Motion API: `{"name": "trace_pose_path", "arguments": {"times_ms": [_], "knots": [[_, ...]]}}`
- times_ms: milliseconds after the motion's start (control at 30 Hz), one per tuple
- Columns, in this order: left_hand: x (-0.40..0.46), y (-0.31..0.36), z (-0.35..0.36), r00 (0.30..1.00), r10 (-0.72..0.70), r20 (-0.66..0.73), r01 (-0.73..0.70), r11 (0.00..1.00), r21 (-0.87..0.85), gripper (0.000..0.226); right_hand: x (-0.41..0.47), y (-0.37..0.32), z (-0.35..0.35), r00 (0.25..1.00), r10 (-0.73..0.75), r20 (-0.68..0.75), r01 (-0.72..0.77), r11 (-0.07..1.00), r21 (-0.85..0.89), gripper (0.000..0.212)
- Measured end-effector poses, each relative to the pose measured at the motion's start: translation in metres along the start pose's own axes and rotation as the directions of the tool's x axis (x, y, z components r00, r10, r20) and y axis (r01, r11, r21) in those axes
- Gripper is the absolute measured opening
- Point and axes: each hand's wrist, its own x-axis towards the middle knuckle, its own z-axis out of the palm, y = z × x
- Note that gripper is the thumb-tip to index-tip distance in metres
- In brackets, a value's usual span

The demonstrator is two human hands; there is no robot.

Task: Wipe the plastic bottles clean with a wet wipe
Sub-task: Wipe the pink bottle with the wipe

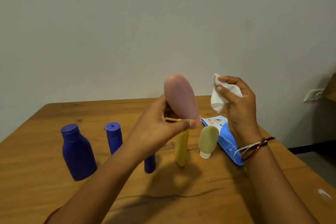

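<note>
Both forearms reach in from the bottom edge, over the wooden surface [36,178], and on my right wrist sit a few thread bracelets [254,148], red, dark and pale. My left hand [156,131] holds the pink bottle [180,98] up above the surface, tilted with its rounded bottom pointing up and away and its narrow neck down toward me; my fingers [190,123] are curled around that neck end, thumb on the far side, so the cap is hidden and I cannot tell whether it is on. My right hand [240,103] is raised just beside the bottle, apart from it, pinching a crumpled white wet wipe [219,99] between thumb and bent fingers, with a loose corner hanging down. Below my hands, a big dark blue bottle [77,154] stands on the left, a slimmer blue bottle [114,137] with a hole in its cap stands near it, and a third small blue bottle [150,163] shows only its lower part under my left wrist. To the right of those stands a yellow bottle [181,148], half hidden by my left hand, then a pale green tube [208,141] resting on its white cap. Just behind the tube lies the blue pack of wipes [227,140], partly under my right forearm
</note>
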Motion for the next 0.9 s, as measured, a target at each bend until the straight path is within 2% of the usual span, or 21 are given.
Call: {"name": "trace_pose_path", "arguments": {"times_ms": [167, 333, 400, 467, 667, 900], "knots": [[-0.02, -0.028, 0.028, 0.977, -0.068, 0.203, 0.052, 0.995, 0.08, 0.041, -0.003, 0.018, -0.016, 0.993, 0.114, 0.02, -0.115, 0.989, 0.088, 0.03], [-0.032, -0.063, 0.051, 0.936, -0.167, 0.311, 0.088, 0.963, 0.253, 0.046, -0.007, 0.037, -0.028, 0.981, 0.193, 0.024, -0.195, 0.968, 0.161, 0.026], [-0.038, -0.073, 0.057, 0.92, -0.196, 0.34, 0.096, 0.952, 0.289, 0.063, -0.008, 0.043, -0.034, 0.979, 0.204, 0.023, -0.205, 0.963, 0.174, 0.027], [-0.042, -0.079, 0.061, 0.916, -0.197, 0.35, 0.085, 0.946, 0.312, 0.074, -0.011, 0.049, -0.038, 0.973, 0.229, 0.027, -0.23, 0.956, 0.183, 0.024], [-0.042, -0.097, 0.063, 0.933, -0.2, 0.299, 0.071, 0.917, 0.392, 0.076, -0.021, 0.068, -0.044, 0.93, 0.367, 0.029, -0.362, 0.898, 0.248, 0.018], [-0.041, -0.102, 0.061, 0.929, -0.224, 0.294, 0.095, 0.914, 0.395, 0.074, -0.027, 0.071, -0.042, 0.972, 0.232, 0.026, -0.234, 0.969, 0.084, 0.018]]}}
